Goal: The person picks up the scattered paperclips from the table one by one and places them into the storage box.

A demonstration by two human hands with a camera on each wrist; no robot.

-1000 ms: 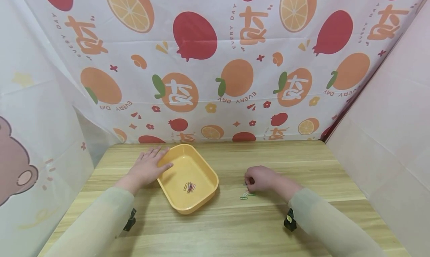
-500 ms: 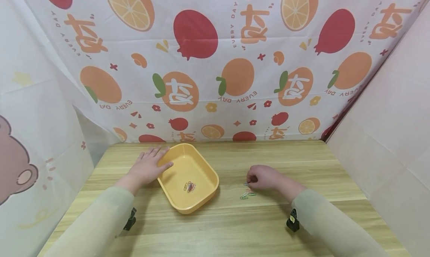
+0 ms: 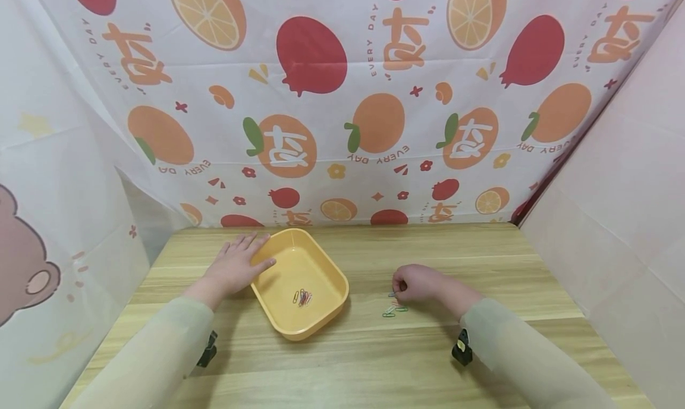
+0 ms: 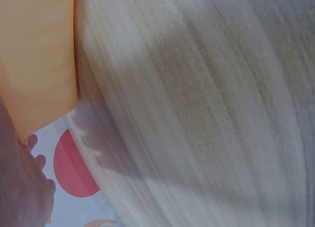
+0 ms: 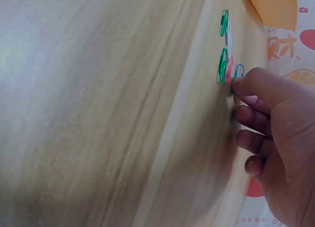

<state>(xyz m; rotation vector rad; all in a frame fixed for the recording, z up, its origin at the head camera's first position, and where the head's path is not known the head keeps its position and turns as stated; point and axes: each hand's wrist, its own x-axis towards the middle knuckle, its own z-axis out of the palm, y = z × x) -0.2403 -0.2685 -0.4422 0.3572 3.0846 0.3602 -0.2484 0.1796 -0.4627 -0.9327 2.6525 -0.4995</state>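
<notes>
My left hand (image 3: 235, 266) lies at the left rim of a yellow plastic tray (image 3: 326, 263), fingers stretched along the outside and thumb over the rim. Inside the tray is a small pile of paper clips (image 3: 303, 298). To the right of it, my right hand (image 3: 420, 283) is low at the table, thumb and forefinger pinching a blue paper clip (image 5: 239, 69); the clip's far end shows past the fingertips. Beside it on the table lie a pink clip (image 5: 230, 67), a white clip (image 5: 229, 37) and two green clips, one nearer (image 5: 223, 65) and one farther (image 5: 225, 22).
The wood-grain table (image 3: 342, 367) ends at a fruit-print cloth (image 3: 342, 189) hanging behind. Pale cloth walls (image 3: 605, 219) close off both sides. A dark device (image 3: 462, 348) is strapped at the right wrist, another (image 3: 207, 349) at the left.
My right hand has shifted slightly right from its place a second ago, and the blue clip's end shows at its fingertips. The left hand and tray have stayed put.
</notes>
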